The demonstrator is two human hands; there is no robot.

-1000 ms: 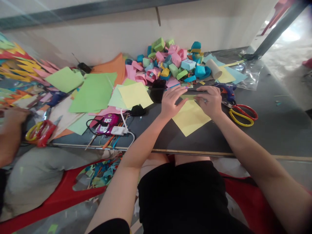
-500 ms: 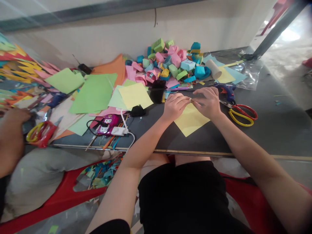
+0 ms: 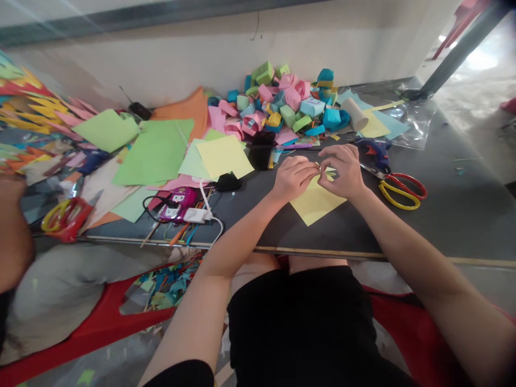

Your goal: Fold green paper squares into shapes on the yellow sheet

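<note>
My left hand (image 3: 296,174) is over the top edge of a yellow paper sheet (image 3: 316,203), its fingers pressed together at the tips. My right hand (image 3: 342,169) faces it, thumb and index finger pinched with a round gap between them. The fingertips of both hands are very close, and whatever small piece they hold is too small to make out. The yellow sheet lies on the dark table with a corner toward the front edge. Right of my right hand are scissors (image 3: 403,191) with red and yellow handles, and a blue glue gun (image 3: 377,150).
Folded paper pieces (image 3: 292,99) are heaped against the wall. Left are green paper (image 3: 157,153), a purple power strip (image 3: 181,204) with cables, a black phone (image 3: 262,150) and red-yellow scissors (image 3: 66,217). A cardboard tube (image 3: 355,114) stands behind the glue gun. Another person's arm (image 3: 14,231) is far left.
My right thumb and index finger have curled into a rounder pinch, and my left hand has shifted slightly right. The other person's hand has moved left, toward the picture's edge.
</note>
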